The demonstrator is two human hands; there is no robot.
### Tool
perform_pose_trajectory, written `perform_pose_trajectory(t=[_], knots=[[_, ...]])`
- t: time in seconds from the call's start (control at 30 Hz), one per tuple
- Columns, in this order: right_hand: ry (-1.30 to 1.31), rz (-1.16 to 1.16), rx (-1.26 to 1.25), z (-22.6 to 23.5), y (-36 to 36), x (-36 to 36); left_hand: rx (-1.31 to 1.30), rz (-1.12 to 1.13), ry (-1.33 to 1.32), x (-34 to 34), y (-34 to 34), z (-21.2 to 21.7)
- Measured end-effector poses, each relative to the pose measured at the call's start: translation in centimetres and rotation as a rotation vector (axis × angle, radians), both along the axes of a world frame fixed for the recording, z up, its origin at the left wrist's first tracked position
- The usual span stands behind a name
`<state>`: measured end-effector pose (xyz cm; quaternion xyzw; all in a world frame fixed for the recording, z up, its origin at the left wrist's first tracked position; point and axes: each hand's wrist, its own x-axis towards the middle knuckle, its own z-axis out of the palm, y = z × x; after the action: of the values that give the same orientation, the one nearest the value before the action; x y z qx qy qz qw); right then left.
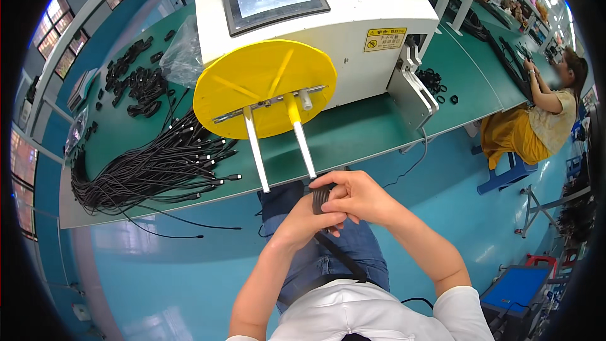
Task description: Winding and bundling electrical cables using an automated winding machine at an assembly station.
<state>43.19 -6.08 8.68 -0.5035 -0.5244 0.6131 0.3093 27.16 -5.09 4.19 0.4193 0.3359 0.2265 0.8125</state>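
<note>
Between my two hands is a small coil of black cable [321,200], held in front of my body just off the table's near edge. My left hand [308,220] grips the coil from the lower left. The fingers of my right hand [355,197] are bent round its right side and top. Just above the coil end two metal prongs of a winding machine [353,6], which stick out from its round yellow disc [265,82]. The nearer prong tip [310,173] is close to my right fingertips.
On the green table [360,127], a large bundle of black cables [145,170] lies at left, some ends hanging over the edge. Behind it are piled coiled cables [142,88] and a clear plastic bag [183,57]. Black rings [432,82] lie right of the machine. Another person [536,107] sits far right.
</note>
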Motion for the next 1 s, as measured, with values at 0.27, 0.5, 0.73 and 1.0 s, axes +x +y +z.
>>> perform_pose_trajectory(t=[0.27, 0.5, 0.73, 1.0], knots=[[0.001, -0.067, 0.048, -0.1, 0.0, -1.2, 0.014, -0.026, -0.066, -0.9, 0.0, 0.3], [-0.04, -0.031, 0.12, 1.9, -0.2, 0.7, 0.0, -0.033, -0.086, 0.5, 0.3, 0.2], [-0.161, -0.599, 0.355, 1.9, -1.2, 12.6, 0.37, 0.085, 0.23, 0.7, -0.5, -0.4], [-1.186, -0.896, 0.871, -9.2, 7.6, 29.3, 0.403, 0.13, 0.351, 1.3, -1.7, -2.7]])
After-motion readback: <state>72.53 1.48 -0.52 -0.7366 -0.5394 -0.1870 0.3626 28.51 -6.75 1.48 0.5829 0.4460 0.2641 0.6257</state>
